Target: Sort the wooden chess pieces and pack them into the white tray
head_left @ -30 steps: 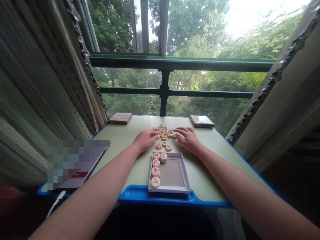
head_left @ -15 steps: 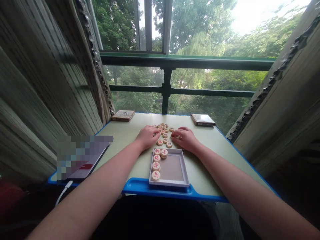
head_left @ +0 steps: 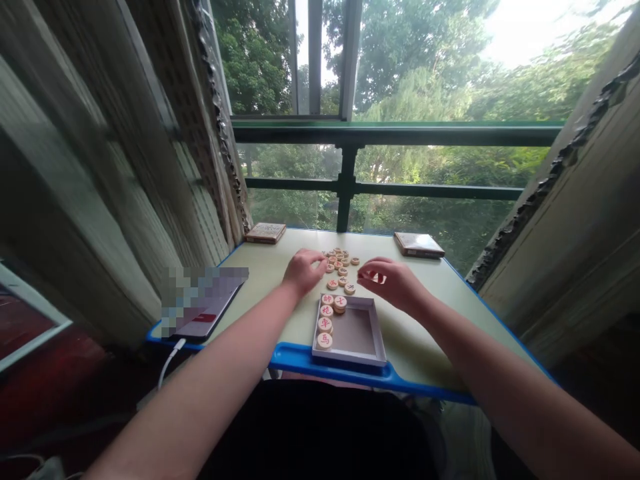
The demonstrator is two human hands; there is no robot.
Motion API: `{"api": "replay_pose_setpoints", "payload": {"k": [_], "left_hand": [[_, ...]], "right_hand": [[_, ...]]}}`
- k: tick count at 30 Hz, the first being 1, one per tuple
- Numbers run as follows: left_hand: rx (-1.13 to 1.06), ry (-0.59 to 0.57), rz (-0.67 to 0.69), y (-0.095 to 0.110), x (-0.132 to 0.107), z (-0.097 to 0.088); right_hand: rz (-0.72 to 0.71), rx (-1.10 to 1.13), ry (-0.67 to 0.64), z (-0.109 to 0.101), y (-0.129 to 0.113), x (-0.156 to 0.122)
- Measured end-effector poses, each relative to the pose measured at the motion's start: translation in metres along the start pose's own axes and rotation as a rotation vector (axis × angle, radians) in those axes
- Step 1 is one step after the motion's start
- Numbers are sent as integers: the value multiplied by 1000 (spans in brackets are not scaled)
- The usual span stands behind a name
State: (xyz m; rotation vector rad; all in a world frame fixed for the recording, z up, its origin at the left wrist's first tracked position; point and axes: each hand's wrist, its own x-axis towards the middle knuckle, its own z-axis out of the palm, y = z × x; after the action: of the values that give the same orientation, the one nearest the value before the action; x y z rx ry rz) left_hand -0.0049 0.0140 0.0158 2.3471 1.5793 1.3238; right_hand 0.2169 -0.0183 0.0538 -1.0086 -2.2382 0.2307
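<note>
Round wooden Chinese chess pieces (head_left: 343,272) lie in a loose cluster on the pale tabletop between my two hands. My left hand (head_left: 304,270) is at the cluster's left side, fingers curved and slightly apart, close to the nearest pieces. To the right of the cluster, my right hand (head_left: 387,279) has thumb and fingertips drawn together in a pinch; whatever is between them is too small to make out. In front stands a shallow open box (head_left: 377,333). Red-marked pieces (head_left: 325,325) form a column along its left side, with a small stack (head_left: 340,303) beside the top one.
A flat box (head_left: 266,233) lies at the far left corner, another (head_left: 419,245) at the far right. At the left edge rests a partly blurred tablet-like device (head_left: 210,320) with a white cable (head_left: 171,360). A blue rim (head_left: 335,365) borders the table; curtains (head_left: 125,133) hang alongside.
My right hand has shifted a little away from the pieces, to the right. The left hand stays by the cluster. The whole view has shifted slightly; the boxed pieces look unchanged.
</note>
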Motion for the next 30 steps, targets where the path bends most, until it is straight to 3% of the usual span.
{"api": "replay_pose_setpoints", "payload": {"k": [2,6,9,13,20,30], "left_hand": [[20,70,-56,6,-3,-3],[79,8,-111,11,-7,-2],[99,8,-129,9,-6,2],[96,-24,-106,6,-4,6],[135,-35,-8,9,-8,1],[131,-49,-56,5,-4,2]], "right_hand": [[-42,11,-93,-4,-9,-1],[-119,-15,-350,-9,-20,-4],[-119,-37,-465,-8,-22,-6],[-155,-59,-510,-8,-22,-8],[-119,-141,-386,-16,-24,-11],[-183,-57,-526,-8,-24,-12]]}}
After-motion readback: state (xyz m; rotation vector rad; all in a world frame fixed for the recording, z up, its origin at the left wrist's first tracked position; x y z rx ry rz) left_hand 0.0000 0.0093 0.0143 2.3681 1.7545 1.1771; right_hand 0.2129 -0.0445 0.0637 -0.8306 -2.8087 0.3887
